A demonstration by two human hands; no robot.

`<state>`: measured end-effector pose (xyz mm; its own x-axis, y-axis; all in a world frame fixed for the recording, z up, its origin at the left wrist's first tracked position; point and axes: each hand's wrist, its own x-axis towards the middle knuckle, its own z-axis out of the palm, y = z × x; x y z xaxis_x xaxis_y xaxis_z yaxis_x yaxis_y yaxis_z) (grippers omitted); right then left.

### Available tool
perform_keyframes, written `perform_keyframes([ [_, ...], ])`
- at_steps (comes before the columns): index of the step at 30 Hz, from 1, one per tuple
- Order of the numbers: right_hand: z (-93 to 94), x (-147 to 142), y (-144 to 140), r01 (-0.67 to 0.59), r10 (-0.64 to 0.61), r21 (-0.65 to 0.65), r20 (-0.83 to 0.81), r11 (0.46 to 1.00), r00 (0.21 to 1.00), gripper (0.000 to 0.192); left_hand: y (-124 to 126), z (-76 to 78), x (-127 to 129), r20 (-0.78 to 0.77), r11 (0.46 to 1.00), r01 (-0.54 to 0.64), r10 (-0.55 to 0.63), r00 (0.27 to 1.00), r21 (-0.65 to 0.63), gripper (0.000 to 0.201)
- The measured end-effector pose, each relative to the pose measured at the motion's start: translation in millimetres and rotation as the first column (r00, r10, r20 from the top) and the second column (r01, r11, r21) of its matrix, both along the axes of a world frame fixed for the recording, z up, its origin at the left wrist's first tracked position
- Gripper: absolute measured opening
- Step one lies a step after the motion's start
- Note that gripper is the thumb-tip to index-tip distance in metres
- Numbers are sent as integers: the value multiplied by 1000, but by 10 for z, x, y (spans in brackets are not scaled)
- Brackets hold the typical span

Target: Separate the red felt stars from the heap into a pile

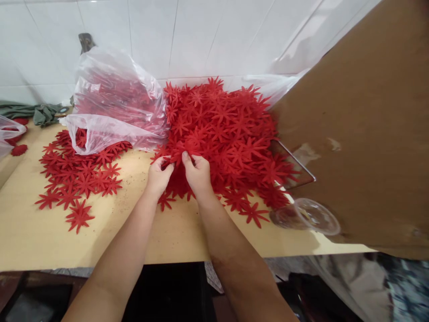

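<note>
A big heap of red star-shaped felt flowers lies on the pale wooden table, against the tiled wall. My left hand and my right hand meet at the heap's near edge. Both pinch red flower pieces between thumb and fingertips. A smaller, flatter spread of the same flowers lies to the left of my hands.
A clear plastic bag holding more red flowers slumps at the back left. A large brown cardboard sheet leans over the right side. A clear plastic cup lies on its side by the table's front edge. Grey cloth sits far left.
</note>
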<state>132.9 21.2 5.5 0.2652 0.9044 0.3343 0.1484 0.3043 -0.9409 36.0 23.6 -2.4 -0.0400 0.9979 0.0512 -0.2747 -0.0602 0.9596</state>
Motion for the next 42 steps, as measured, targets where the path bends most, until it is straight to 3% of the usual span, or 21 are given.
perform_keyframes([
  [4,-16,49,26,99,-99,3,11,995,995,32,-10,12,3,-6,999,-39,39,999,-21,14],
  [9,-51,89,69,105,-105,-7,-106,994,989,26,-3,3,-12,27,997,-50,52,998,-62,15],
  [13,-17,82,29,97,-98,-10,-71,995,993,32,-23,32,-14,77,997,-29,34,996,-71,13],
  [17,-14,83,13,102,-108,-66,-84,993,991,42,-35,70,-26,97,983,-68,85,992,-170,14],
  [21,-58,101,64,164,-170,-58,-122,985,978,37,-36,76,-36,94,976,-86,107,990,-198,13],
  [28,-48,73,61,4,-8,-22,-186,1000,982,25,-39,56,-15,139,989,-36,56,989,-145,13],
  [37,-114,135,114,156,-170,-83,-198,984,965,42,-41,51,-9,86,984,-26,42,995,-176,10],
  [42,-92,98,108,4,-43,-120,-323,993,945,40,-49,69,-5,104,979,-4,26,994,-205,11],
])
